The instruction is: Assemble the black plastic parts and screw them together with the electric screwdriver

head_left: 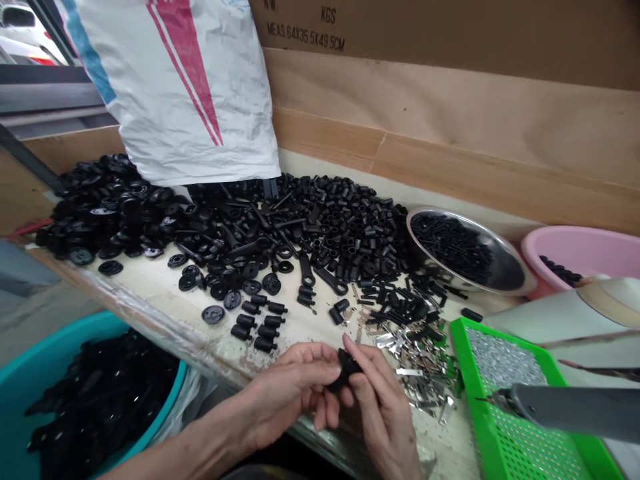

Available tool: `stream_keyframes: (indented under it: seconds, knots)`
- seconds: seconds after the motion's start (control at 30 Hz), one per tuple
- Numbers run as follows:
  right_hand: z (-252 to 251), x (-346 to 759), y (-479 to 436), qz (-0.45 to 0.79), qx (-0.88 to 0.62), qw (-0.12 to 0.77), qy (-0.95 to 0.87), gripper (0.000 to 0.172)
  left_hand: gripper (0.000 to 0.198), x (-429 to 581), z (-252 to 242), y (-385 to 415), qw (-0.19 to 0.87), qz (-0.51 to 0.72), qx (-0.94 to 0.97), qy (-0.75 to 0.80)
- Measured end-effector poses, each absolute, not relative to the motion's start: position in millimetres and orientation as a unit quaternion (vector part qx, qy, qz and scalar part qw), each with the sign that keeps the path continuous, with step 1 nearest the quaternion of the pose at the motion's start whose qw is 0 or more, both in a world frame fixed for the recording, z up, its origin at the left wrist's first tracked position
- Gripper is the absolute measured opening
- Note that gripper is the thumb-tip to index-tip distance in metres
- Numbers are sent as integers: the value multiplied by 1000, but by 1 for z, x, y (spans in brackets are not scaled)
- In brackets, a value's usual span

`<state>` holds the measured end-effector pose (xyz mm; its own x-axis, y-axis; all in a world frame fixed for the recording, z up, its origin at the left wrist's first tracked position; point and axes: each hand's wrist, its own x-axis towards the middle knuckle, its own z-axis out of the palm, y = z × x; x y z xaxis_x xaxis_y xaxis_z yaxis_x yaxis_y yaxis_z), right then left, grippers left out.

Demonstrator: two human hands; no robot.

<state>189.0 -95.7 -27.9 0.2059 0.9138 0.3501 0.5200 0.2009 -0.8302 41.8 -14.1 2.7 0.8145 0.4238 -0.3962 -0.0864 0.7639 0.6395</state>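
Observation:
Both hands meet at the table's front edge around a small black plastic part [344, 371]. My left hand [305, 380] pinches it from the left, thumb on top. The fingers of my right hand [377, 393] close on its right side. Much of the part is hidden by fingers, so its exact shape cannot be made out. Just beyond my hands stand short rows of black cylinders with narrow tips [257, 323]. Flat metal strips [425, 370] lie loose to the right of my right hand.
Piles of black discs [115, 207] and black sleeves [355, 223] cover the back. A steel bowl [520, 277], a pink basin [600, 240] and a green tray [463, 347] stand right. A grey electric screwdriver [565, 408] juts over the tray. Lower left is a teal tub [60, 340].

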Motion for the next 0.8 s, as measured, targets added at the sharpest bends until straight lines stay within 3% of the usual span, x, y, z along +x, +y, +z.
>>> stream_keyframes:
  seconds: [0.23,0.53,0.8]
  knots:
    - [-13,206,-101,398,-593,504,-486,39,24,43,11,-14,883,148,344,284]
    - [3,224,-97,325,-588,432,-601,29,21,48,14,-19,829,156,420,335]
    - [5,225,-106,305,-537,458,-639,28,21,42,4,-12,921,52,316,220]
